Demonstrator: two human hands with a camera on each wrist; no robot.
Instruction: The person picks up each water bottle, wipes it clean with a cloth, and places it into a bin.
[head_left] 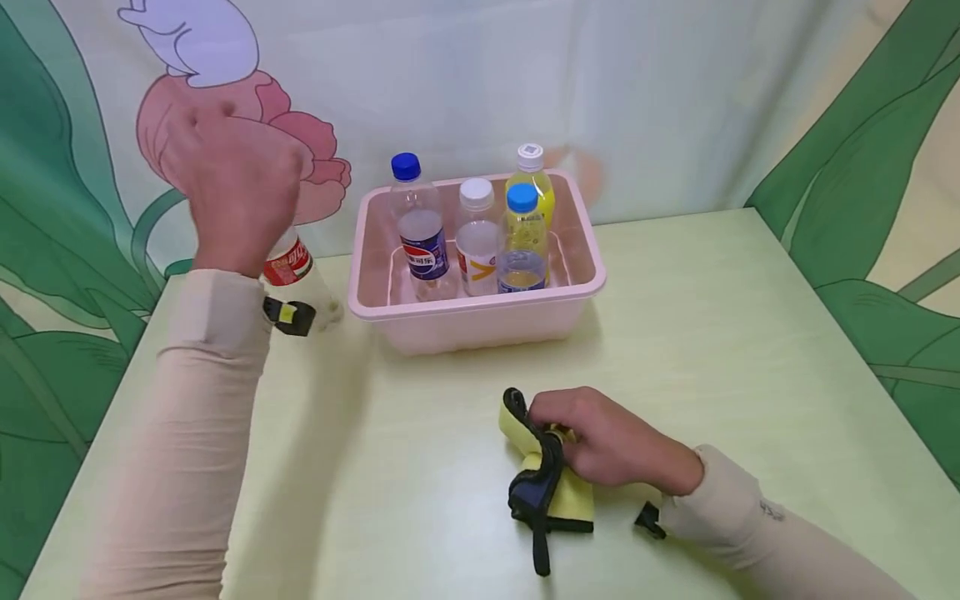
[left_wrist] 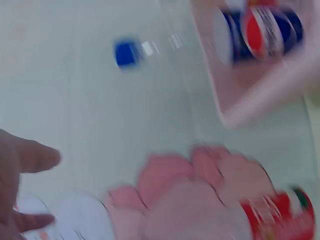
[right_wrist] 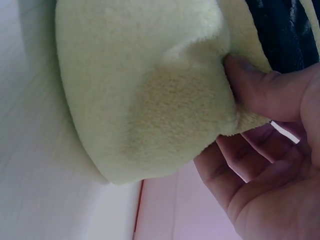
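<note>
In the head view my left hand (head_left: 236, 183) is raised at the upper left, above a clear bottle with a red label (head_left: 288, 262) that it partly hides. In the left wrist view my thumb and a finger (left_wrist: 37, 156) are apart with nothing visible between them, and the red label (left_wrist: 280, 217) is blurred at the lower right. My right hand (head_left: 618, 437) pinches a folded, fuzzy yellow cloth with black edging (head_left: 573, 500) near the front of the table. The right wrist view shows the cloth (right_wrist: 140, 100) between thumb and fingers.
A pink plastic basin (head_left: 480, 329) stands at the back middle of the table. Inside are several bottles, among them a blue-capped Pepsi bottle (head_left: 423, 250), a white-capped bottle (head_left: 477, 233) and a light-blue-capped bottle (head_left: 522, 242). A printed curtain (head_left: 465, 75) hangs behind the table.
</note>
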